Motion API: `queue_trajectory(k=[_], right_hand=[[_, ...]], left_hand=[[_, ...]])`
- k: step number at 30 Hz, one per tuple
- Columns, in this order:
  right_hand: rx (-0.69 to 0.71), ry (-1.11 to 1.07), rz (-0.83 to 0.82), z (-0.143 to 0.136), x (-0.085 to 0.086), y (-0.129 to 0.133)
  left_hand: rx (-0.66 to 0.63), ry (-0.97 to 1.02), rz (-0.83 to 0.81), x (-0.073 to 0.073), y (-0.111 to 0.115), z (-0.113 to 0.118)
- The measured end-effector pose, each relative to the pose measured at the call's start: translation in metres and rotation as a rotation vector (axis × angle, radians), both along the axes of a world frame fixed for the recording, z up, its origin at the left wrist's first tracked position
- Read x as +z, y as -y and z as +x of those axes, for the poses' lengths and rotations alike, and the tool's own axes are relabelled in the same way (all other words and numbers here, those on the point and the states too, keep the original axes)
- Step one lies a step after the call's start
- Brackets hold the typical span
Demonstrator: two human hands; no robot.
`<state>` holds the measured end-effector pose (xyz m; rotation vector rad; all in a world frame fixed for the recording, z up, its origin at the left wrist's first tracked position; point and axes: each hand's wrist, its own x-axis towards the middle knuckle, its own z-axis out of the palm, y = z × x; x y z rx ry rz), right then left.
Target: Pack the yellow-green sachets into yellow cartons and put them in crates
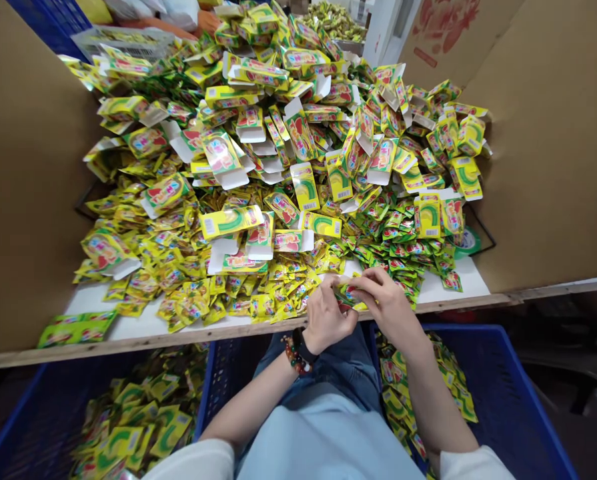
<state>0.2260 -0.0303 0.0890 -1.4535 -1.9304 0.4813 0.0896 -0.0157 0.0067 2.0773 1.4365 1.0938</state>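
Note:
At the table's front edge, my left hand (pixel 325 319) is closed around a small yellow-green carton (pixel 346 293), largely covered by the fingers. The fingers of my right hand (pixel 391 308) pinch at the same carton's end from the other side; whether a sachet is between them is hidden. Just beyond my hands lie yellow sachets (pixel 278 293) to the left and green sachets (pixel 403 233) to the right. Behind these rises a heap of printed cartons (pixel 301 127), several with white end flaps standing open.
Cardboard walls (pixel 23 167) (pixel 553 167) flank the white tabletop (pixel 468 275). A strip of joined green sachets (pixel 77 328) lies at the front left corner. Below the edge, a left blue crate (pixel 38 407) and a right blue crate (pixel 515 400) hold filled-looking cartons beside my legs.

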Motion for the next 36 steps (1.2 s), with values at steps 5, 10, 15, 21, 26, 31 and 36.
queue_trajectory(k=[5,10,15,21,26,31,36], right_hand=[[-0.085,0.199,0.165,-0.021,-0.012,0.000],[-0.076,0.087,0.313,-0.040,-0.047,0.003],[-0.167,-0.261,0.218,-0.044,-0.058,0.005],[-0.103,-0.918,-0.372,-0.035,-0.061,-0.008],[-0.111,-1.057,-0.420,-0.039,-0.064,-0.005],[-0.033,-0.807,-0.240,-0.039,-0.071,0.006],[-0.075,-0.589,-0.049,-0.039,-0.075,0.011]], left_hand=[[-0.074,0.092,0.134,-0.009,-0.006,-0.005],[-0.061,0.218,-0.034,-0.016,-0.006,-0.017],[0.026,0.205,-0.123,-0.028,0.001,-0.022],[-0.017,0.187,0.049,-0.038,0.002,-0.015],[-0.131,0.192,0.100,-0.036,0.003,-0.016],[-0.164,0.205,0.148,-0.037,0.004,-0.018],[-0.203,0.193,0.026,-0.023,0.004,-0.015]])
